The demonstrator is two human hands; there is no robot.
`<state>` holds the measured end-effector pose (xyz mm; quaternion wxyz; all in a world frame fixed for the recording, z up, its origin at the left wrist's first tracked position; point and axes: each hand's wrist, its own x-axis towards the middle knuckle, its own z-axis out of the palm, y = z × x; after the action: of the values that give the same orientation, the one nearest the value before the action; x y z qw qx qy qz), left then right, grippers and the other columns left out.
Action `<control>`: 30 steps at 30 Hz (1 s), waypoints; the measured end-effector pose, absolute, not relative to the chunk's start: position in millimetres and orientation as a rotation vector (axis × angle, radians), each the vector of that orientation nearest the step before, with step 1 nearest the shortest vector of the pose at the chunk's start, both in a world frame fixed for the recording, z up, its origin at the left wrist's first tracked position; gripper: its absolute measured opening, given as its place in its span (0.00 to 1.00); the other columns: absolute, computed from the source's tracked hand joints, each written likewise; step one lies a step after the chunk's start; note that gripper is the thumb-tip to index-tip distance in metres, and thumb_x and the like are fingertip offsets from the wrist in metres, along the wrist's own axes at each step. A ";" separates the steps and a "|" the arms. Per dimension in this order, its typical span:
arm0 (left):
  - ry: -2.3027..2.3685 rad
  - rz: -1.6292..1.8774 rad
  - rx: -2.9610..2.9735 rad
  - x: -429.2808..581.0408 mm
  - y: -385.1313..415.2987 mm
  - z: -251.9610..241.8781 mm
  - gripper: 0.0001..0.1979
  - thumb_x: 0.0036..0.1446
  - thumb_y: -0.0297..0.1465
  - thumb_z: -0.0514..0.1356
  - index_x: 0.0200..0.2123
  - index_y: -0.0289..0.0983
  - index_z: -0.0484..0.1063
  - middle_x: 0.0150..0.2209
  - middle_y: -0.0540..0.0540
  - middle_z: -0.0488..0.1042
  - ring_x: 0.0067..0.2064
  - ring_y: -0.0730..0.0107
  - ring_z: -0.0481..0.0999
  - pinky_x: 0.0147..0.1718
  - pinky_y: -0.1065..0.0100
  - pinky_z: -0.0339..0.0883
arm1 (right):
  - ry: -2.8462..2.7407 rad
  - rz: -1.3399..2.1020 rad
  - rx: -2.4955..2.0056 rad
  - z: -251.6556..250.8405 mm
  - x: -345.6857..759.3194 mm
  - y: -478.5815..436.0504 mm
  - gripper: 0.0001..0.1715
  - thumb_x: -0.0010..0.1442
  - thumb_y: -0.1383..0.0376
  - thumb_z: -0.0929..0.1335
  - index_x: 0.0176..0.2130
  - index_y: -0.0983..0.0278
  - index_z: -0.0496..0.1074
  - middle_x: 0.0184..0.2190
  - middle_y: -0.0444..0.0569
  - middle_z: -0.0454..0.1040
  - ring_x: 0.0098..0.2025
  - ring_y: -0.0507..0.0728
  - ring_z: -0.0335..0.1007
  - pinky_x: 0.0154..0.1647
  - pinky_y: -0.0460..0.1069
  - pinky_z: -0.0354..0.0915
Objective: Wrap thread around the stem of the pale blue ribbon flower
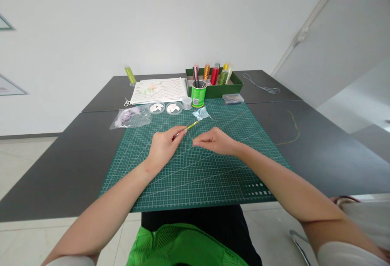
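My left hand (164, 146) rests on the green cutting mat (195, 176) with its fingers closed round a thin yellow-tipped stick (190, 126) that points away to the right. My right hand (213, 140) lies just right of it, fingers pinched together on something too fine to make out, perhaps a thread. The two hands are a few centimetres apart near the mat's middle. A small pale blue piece (201, 113) lies on the mat just beyond the stick's tip.
Behind the mat stand a green can of tools (198, 94), a green box with coloured spools (231, 87), a small jar (187, 102), two round dishes (165, 107), a plastic bag (131, 117), scissors (127, 103), a patterned sheet (160, 90). A thin cord (294, 127) lies on the dark table at right.
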<state>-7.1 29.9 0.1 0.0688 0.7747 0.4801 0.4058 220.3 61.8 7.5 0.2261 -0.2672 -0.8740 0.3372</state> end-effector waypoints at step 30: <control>0.999 0.508 2.721 3.4 14.0 4.9 0.10 0.70 0.34 0.57 0.42 0.41 0.79 0.34 0.54 0.84 0.29 0.72 0.81 0.26 0.72 0.62 | -1.993 0.908 -0.845 28.1 238.1 67.7 0.15 0.61 0.54 0.72 0.40 0.60 0.84 0.31 0.47 0.83 0.27 0.52 0.72 0.26 0.46 0.66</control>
<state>3.4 14.0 4.9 0.0994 0.9201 0.3378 0.1717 238.1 67.7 28.1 0.3868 -0.3319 -0.7829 0.3567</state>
